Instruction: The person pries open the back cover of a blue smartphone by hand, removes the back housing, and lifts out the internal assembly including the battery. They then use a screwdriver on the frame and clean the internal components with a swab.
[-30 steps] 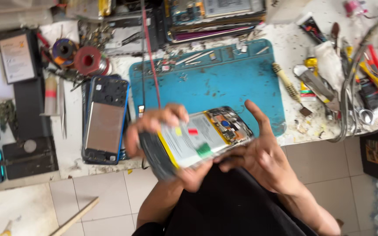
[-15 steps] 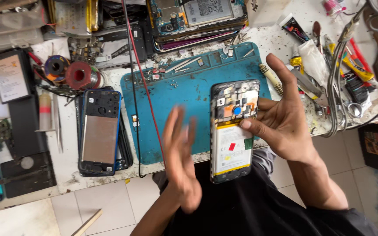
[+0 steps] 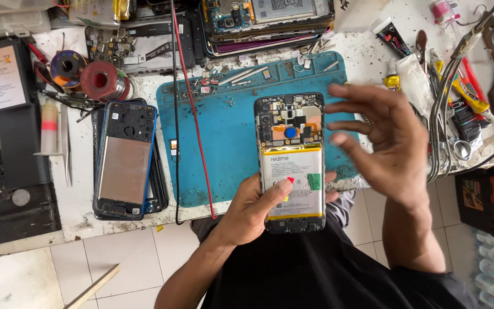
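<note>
My left hand (image 3: 255, 209) grips the lower end of an opened phone (image 3: 290, 149), thumb lying across its white battery. The phone's back is off, showing the circuit board at the top and the battery below, and it is held upright over the near edge of the blue work mat (image 3: 224, 137). My right hand (image 3: 381, 140) hovers just right of the phone with fingers spread, holding nothing and not touching it.
A phone back cover with blue rim (image 3: 124, 160) lies left of the mat. A red wire (image 3: 192, 120) runs across the mat. Solder spools (image 3: 98, 80) sit at back left, stacked phones (image 3: 267, 17) at the back, tools and glue tubes (image 3: 458, 97) at right.
The phone passed from my right hand to my left hand. My right hand let go and opened beside it; the phone now stands straight over the mat's near edge.
</note>
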